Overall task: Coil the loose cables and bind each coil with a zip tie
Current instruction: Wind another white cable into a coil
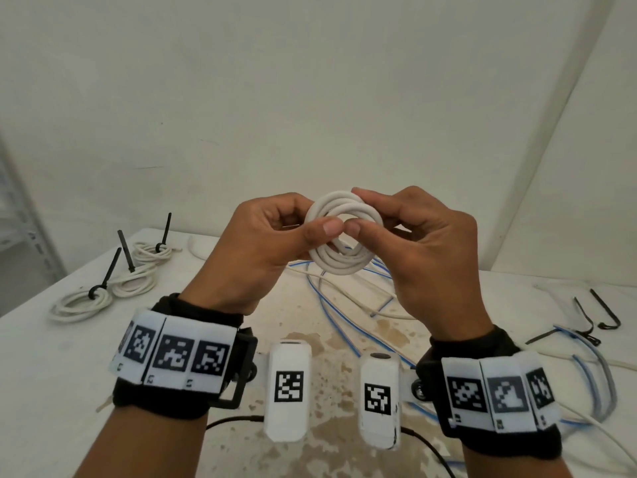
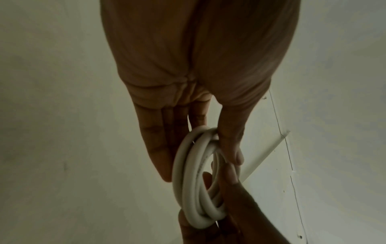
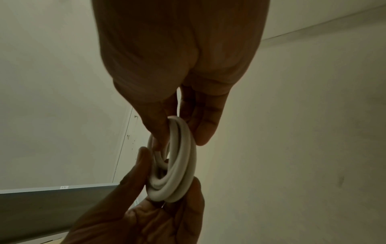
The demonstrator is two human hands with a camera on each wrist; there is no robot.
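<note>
A white cable coil (image 1: 339, 257) of several loops is held up above the table between both hands. My left hand (image 1: 306, 232) pinches its left side, thumb in front and fingers behind. My right hand (image 1: 365, 215) pinches its upper right side, thumb tip next to the left thumb. In the left wrist view the coil (image 2: 194, 181) stands edge-on between the left thumb (image 2: 231, 145) and fingers. The right wrist view has the coil (image 3: 179, 165) between the right thumb and fingers (image 3: 204, 128). No zip tie shows on this coil.
Three white coils bound with black zip ties (image 1: 81, 303) (image 1: 134, 281) (image 1: 151, 251) lie at the table's left. Loose blue and white cables (image 1: 331, 305) sprawl under the hands and to the right. Spare black zip ties (image 1: 586, 315) lie at the right. A wall stands behind the white table (image 1: 51, 374).
</note>
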